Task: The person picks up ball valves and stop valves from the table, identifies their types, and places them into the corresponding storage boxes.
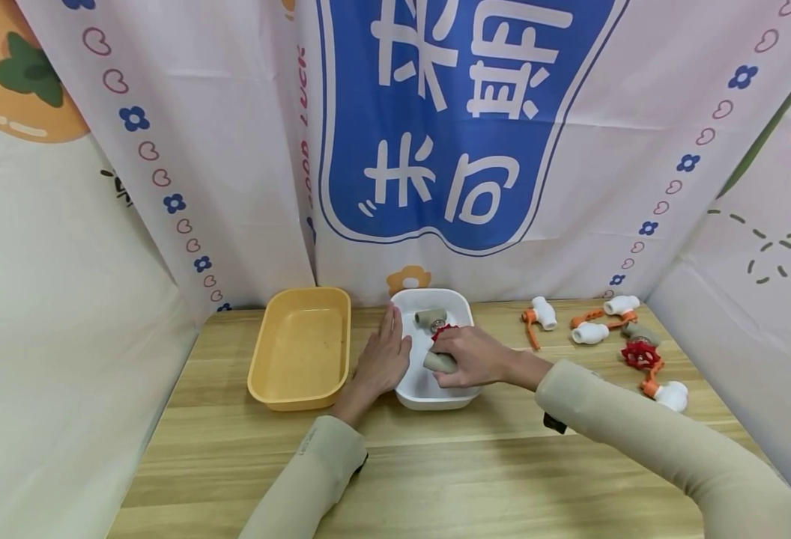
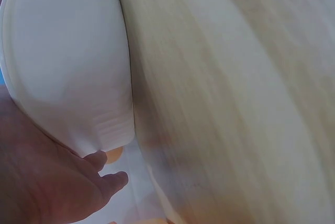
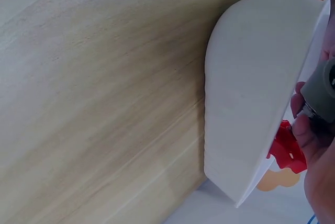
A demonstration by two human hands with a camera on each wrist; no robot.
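A grey valve (image 1: 440,362) is gripped in my right hand (image 1: 473,358), over the white bin (image 1: 464,402). In the right wrist view, the fingers curl round the valve's grey body (image 3: 320,92), beside a red handwheel (image 3: 287,148); I cannot tell which valve that wheel belongs to. A second grey valve (image 1: 429,319) lies inside the bin towards its back, partly hidden by the hand. My left hand (image 1: 383,358) rests along the bin's left side with fingers extended, holding nothing. In the left wrist view, that hand (image 2: 47,182) touches the bin wall (image 2: 73,62).
Left of the white bin stands a yellow bin (image 1: 299,355). On the right of the wooden table (image 1: 436,471) lie several white valves with orange handles (image 1: 540,314) and a grey valve with a red handwheel (image 1: 640,352). A printed curtain (image 1: 247,150) hangs behind.
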